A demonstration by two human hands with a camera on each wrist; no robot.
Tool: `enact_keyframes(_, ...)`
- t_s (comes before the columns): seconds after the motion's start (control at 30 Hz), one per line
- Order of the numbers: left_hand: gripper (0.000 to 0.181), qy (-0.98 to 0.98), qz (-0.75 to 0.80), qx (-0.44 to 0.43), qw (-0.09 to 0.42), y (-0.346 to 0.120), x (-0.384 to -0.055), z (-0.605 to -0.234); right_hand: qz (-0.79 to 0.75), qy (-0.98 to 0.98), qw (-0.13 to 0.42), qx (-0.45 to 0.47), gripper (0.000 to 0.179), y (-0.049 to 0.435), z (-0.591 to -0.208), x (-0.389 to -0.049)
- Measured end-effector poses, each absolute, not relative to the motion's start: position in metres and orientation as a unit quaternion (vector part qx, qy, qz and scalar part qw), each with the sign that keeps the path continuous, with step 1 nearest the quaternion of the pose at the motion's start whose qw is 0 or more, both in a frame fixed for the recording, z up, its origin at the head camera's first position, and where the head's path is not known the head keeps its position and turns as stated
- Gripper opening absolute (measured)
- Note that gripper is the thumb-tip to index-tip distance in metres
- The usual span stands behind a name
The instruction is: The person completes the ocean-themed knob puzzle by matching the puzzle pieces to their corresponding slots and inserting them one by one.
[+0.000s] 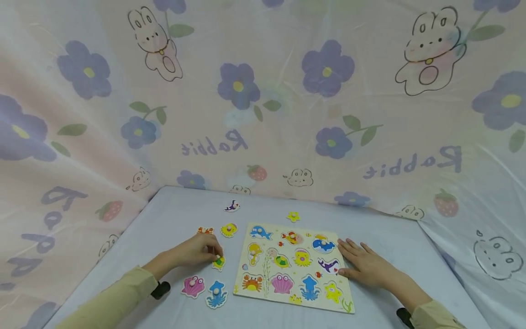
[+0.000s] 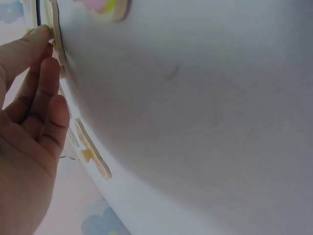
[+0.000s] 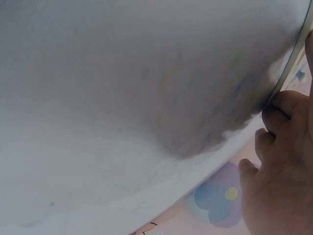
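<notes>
My left hand pinches a green and yellow turtle puzzle piece by thumb and fingers, to the left of the wooden puzzle board. In the left wrist view the thumb and fingertips meet at the edge of this wooden piece. My right hand has its fingers stretched out, the tips over the board's right edge. The right wrist view shows those fingers beside the board's edge. Sea animals are pictured on the board, among them a turtle near its middle.
Loose on the white table lie a pink shell piece, a blue squid piece, a yellow octopus piece, an orca piece and a yellow starfish piece. A crab piece is partly hidden behind my left hand. Printed curtains surround the table.
</notes>
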State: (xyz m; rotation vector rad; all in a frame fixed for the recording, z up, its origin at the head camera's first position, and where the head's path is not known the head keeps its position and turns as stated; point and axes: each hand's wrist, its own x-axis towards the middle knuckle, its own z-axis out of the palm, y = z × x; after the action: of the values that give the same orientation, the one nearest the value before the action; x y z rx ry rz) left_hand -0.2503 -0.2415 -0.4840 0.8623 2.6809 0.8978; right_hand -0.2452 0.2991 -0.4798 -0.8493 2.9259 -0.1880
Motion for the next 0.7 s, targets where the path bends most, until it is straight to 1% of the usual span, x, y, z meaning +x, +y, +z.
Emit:
enact_keyframes(0.13, 0.013, 0.904, 0.300, 0.293, 0.081, -0.241, -0.250, -0.485, -0.063, 0.958, 0.045, -0.276, 0.088, 0.299, -0.480, -0.244)
enact_keyframes(0.43, 0.013, 0.898, 0.310, 0.310, 0.032, -0.229, -0.242, -0.478, -0.064, 0.959, 0.047, -0.273, 0.089, 0.299, -0.481, -0.243)
enact_keyframes(0.7, 0.009, 0.885, 0.327, 0.331, -0.031, -0.199, -0.238, -0.466, -0.064, 0.958, 0.039, -0.277, 0.088, 0.300, -0.482, -0.243)
